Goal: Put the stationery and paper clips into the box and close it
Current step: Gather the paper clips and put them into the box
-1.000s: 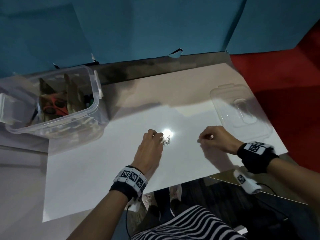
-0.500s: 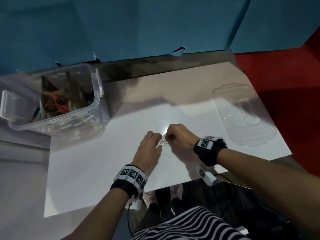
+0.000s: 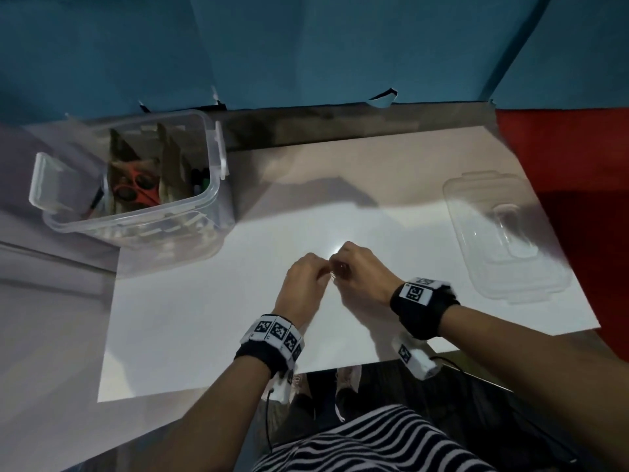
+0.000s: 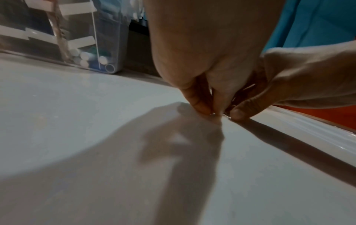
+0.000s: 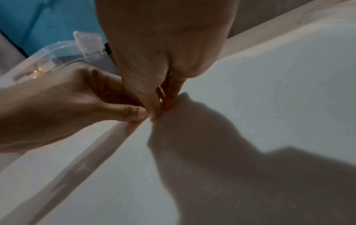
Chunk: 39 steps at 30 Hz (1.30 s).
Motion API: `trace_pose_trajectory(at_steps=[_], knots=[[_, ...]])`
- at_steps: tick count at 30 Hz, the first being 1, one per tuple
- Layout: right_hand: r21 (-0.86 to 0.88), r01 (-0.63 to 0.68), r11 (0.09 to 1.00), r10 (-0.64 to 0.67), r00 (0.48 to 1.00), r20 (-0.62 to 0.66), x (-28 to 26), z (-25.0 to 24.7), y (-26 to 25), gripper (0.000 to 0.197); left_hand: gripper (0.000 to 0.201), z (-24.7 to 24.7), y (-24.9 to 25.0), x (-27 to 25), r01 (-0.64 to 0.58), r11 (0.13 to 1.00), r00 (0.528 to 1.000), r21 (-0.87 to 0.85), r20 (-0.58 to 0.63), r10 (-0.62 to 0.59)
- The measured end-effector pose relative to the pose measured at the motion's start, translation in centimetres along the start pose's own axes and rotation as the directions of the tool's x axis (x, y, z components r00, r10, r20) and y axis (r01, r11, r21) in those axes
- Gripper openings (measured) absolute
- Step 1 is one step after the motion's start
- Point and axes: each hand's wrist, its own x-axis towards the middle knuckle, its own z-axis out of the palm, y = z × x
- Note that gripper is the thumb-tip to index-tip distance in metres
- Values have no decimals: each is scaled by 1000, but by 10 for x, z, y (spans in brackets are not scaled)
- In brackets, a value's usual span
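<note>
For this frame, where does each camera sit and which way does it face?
Head: above, looking down at the sheet, box, lid; both forearms and hands show.
Left wrist: low, along the left hand toward the box; right hand enters.
Right wrist: low, along the right hand; left hand enters.
Shared: fingertips meeting at the paper clips on the sheet.

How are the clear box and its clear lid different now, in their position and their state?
The box stands at the far left of the table, while the lid lies at the right, on the white sheet. The box is open and holds red scissors and pens; nothing shows on the lid. Both are transparent plastic, and neither hand touches them.
</note>
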Motion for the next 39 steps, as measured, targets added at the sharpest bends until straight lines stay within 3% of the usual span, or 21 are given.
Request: trace_pose_trajectory(at_steps=[2, 6, 8, 10, 14, 16, 21, 25, 28, 31, 34, 37, 39], knots=[[24, -10, 1000, 9, 1000, 5, 1, -5, 3, 7, 34, -6, -2, 2, 17, 999, 1000, -42, -22, -18], [5, -37, 999, 37, 999, 1, -5, -20, 17, 25, 16, -13, -23, 1, 40, 999, 999, 6, -20, -40], [-14, -39, 999, 40, 998, 52, -7, -16, 16, 29, 44, -12, -25, -1, 18, 998, 996, 53, 84, -23], [2, -26, 1000, 26, 999, 33, -4, -7, 11, 26, 50, -8, -19, 0, -21, 996, 993, 91, 113, 11], [-25, 47, 999, -48, 998, -48, 8, 4, 6, 9, 13, -1, -9, 5, -40, 998, 997, 47, 69, 36], [-53, 75, 996, -79, 994, -75, 11, 7, 10, 13, 10, 1, -9, 6, -34, 999, 997, 35, 69, 31], [-38, 74, 997, -78, 991, -113, 13, 10, 9, 21, 13, 2, -3, 13, 67, 988, 997, 137, 34, -72], [-99, 63, 993, -68, 996, -56, 12, 8, 5, 18, 26, 0, 2, 14, 145, 984, 988, 102, 36, -149], [-94, 45, 995, -46, 999, -13, 15, 1, 0, 17, 15, -4, 4, 26, 216, 975, 970, 55, 107, -220], [39, -61, 997, 62, 997, -44, 23, -15, -1, 13, 13, -16, 3, 40, 264, 964, 954, 15, 142, -264], [243, -194, 950, 223, 970, -100, 30, -37, 3, 9, 15, -34, -2, 47, 298, 954, 951, -47, 104, -292], [454, -249, 856, 343, 929, -137, 36, -55, 4, 13, 19, -67, 4, 46, 279, 952, 960, -123, 32, -277], [611, -217, 761, 370, 919, -135, 43, -68, -6, 13, 17, -96, 14, 44, 220, 962, 974, -164, -21, -226]])
